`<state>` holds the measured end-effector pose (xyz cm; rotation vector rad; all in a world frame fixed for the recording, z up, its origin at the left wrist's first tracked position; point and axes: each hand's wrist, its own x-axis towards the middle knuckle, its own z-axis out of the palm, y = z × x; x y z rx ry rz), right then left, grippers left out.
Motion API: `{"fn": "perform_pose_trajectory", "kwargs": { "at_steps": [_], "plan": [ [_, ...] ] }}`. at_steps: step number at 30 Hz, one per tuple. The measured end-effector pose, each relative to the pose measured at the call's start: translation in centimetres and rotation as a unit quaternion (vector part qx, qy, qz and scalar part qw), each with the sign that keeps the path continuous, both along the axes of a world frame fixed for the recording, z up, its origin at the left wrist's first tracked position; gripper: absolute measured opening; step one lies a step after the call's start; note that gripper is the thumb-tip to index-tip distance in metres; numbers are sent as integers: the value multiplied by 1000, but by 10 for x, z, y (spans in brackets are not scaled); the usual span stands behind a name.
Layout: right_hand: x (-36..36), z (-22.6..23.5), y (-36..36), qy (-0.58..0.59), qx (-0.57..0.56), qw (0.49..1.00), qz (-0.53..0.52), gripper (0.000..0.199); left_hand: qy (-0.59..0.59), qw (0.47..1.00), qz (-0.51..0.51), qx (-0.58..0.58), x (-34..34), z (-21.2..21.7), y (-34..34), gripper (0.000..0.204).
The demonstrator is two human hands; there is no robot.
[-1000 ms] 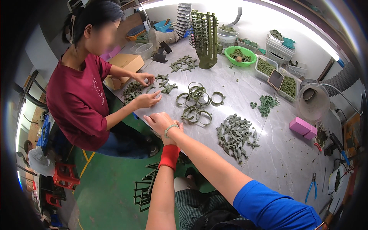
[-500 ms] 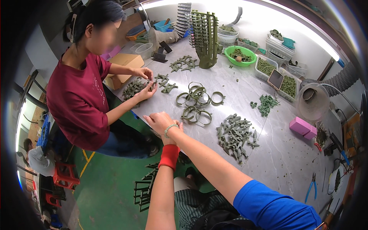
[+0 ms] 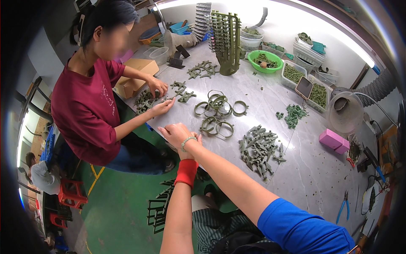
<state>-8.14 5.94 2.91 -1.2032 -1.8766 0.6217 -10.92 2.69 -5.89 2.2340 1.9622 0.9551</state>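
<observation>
I'm steadying my right hand (image 3: 176, 134) over my left hand (image 3: 186, 155), clear of the rings (image 3: 217, 100); can't tell either grip's opening or hold.

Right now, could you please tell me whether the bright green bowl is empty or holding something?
Holding something: the bright green bowl has olive-green pieces showing inside it.

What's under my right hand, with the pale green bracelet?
Your left hand, beyond a wide red fabric wristband, is partly visible beneath your right hand. The rest, and anything it might hold, is covered.
</observation>
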Motion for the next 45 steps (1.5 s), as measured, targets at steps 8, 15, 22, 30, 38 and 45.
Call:
{"fn": "perform_pose_trajectory", "kwargs": {
  "at_steps": [8,15,22,30,38,45],
  "plan": [
    [-1,0,-1,8,4,1000,-1,50,-14,1000,-8,-6,-3,-4,2,26],
    [-1,1,-1,5,5,1000,-3,50,-2,1000,-4,5,-2,-2,2,26],
    [-1,-2,3,1,10,1000,2,50,-5,1000,-10,15,-1,-4,3,25],
    [0,-4,4,-12,3,1000,10,49,0,1000,-9,17,-2,-6,3,25],
    [-6,-5,2,-11,-4,1000,20,46,-3,1000,-8,10,-6,-5,1,25],
    [-3,-12,8,5,15,1000,5,43,10,1000,7,-18,3,5,-2,25]
  ]
}}
